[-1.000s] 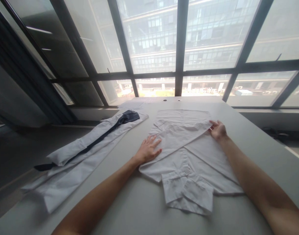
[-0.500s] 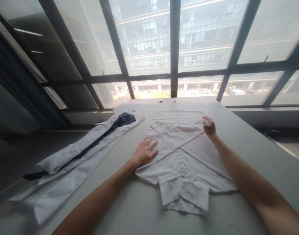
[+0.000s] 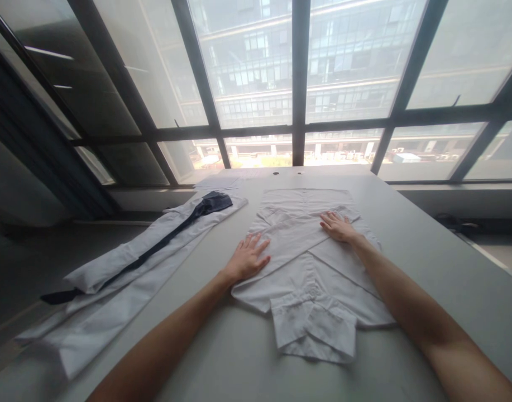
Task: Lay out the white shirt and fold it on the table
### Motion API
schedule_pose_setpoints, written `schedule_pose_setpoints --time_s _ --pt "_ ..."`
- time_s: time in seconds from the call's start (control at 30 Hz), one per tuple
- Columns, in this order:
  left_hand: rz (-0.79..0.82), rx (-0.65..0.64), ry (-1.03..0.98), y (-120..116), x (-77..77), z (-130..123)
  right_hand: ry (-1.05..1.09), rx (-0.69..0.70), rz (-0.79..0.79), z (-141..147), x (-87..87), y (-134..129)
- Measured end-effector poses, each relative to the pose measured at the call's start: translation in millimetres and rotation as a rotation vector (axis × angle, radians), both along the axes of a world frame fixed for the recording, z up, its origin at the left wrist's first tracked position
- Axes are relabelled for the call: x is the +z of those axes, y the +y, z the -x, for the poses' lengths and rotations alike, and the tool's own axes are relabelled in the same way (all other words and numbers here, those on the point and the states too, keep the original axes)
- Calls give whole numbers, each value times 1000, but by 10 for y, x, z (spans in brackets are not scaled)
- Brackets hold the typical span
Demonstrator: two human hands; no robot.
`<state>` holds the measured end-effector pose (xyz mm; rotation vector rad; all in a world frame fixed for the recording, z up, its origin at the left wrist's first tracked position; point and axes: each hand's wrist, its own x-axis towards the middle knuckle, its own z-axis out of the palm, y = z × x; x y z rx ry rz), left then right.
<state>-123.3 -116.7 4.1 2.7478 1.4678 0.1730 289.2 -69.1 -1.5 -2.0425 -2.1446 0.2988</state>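
Note:
A white shirt (image 3: pixel 310 279) lies partly folded on the grey table (image 3: pixel 222 357), one sleeve laid slantwise across its body and the cuffs bunched at the near end. My left hand (image 3: pixel 248 258) rests flat on the shirt's left edge with fingers spread. My right hand (image 3: pixel 337 227) lies palm down on the folded sleeve near the shirt's upper right. Neither hand grips the cloth.
A second white garment (image 3: pixel 125 268) with a dark blue tie (image 3: pixel 184 223) along it lies stretched out at the left of the table, hanging over the left edge. Large windows (image 3: pixel 297 84) stand behind the table's far edge. Dark floor lies to the left.
My right hand has let go of the sleeve at the shirt's right edge and moved left onto it, now pressing flat. My left hand has stayed in place.

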Motion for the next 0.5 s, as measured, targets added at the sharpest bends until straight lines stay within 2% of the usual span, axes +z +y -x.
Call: schedule_pose_setpoints --time_s 0.1,0.17,0.23,0.33,0.37,0.43,0.5 --pt "-20 -2 8 -6 -9 2 25 1 -33 13 20 -26" --pt "-42 2 9 -32 11 -6 116 -15 -127 45 64 -24" --pt "-92 -1 5 -76 57 -25 327 -8 -250 139 139 -3" --pt "-183 -107 -23 -157 140 -77 848 50 -311 492 256 17" --pt "-188 -167 -38 -181 160 -99 1036 62 -267 672 276 7" --pt "-140 -289 -64 -217 176 -140 1155 134 -164 1097 268 -46" --pt "-66 -368 -77 -233 164 -170 1417 233 67 1535 211 -122"
